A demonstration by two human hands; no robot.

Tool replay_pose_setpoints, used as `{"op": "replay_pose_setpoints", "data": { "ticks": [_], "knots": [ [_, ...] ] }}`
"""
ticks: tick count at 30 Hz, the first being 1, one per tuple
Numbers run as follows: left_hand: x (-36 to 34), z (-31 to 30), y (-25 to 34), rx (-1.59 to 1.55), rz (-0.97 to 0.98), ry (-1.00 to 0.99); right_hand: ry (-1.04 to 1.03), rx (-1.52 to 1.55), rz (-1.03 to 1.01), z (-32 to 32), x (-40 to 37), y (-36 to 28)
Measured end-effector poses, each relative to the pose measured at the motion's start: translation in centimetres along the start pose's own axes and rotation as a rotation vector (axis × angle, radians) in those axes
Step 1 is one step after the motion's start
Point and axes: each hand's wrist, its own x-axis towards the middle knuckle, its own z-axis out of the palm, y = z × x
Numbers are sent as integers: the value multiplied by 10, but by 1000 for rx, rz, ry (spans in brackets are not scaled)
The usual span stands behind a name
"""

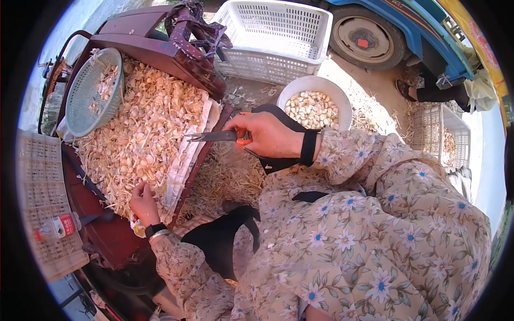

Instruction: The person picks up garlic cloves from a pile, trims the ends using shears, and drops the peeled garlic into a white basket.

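My right hand (270,135) is closed round the orange handles of a pair of scissors (211,137), whose metal blades point left, above the edge of a heap of garlic cloves (144,125). At the near edge of that heap is my left hand (143,205), its thumb and fingertips drawn together against the cloves. Whatever lies between those fingertips is too small to make out. The heap, with loose skins, rests on a white cloth (184,163) on a dark red cart bed (119,238).
A white basin (345,101) of peeled cloves stands beyond my right hand, below a white plastic crate (267,56). A green colander (80,109) leans on the heap. A bottle (59,227) lies left on another crate. A blue vehicle's wheel (368,38) and a person's leg (439,91) are at upper right.
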Motion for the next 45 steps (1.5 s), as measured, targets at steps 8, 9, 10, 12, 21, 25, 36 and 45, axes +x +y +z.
{"op": "replay_pose_setpoints", "data": {
  "ticks": [8, 9, 10, 12, 21, 25, 36, 45],
  "knots": [
    [38, 19, -31, 702, 106, -113, -101, -23, 27, 2, -7, 3],
    [38, 18, -29, 706, 128, -131, -101, -25, 14, 3, -9, 4],
    [37, 17, -26, 734, 120, -139, -119, -27, 15, 3, -9, 2],
    [28, 19, -9, 788, 104, -155, -156, -33, 18, 5, -11, -2],
    [-12, 6, -4, -376, -193, 53, -204, 0, -63, 11, -19, -7],
    [-21, 3, 4, -965, -219, 42, -202, 33, -39, 15, -15, -10],
    [-124, 33, 103, -746, -63, -31, -77, -204, -312, 39, -18, -31],
    [-144, 37, 114, -691, -51, -89, -149, -250, -303, 39, -26, -27]
  ]
}}
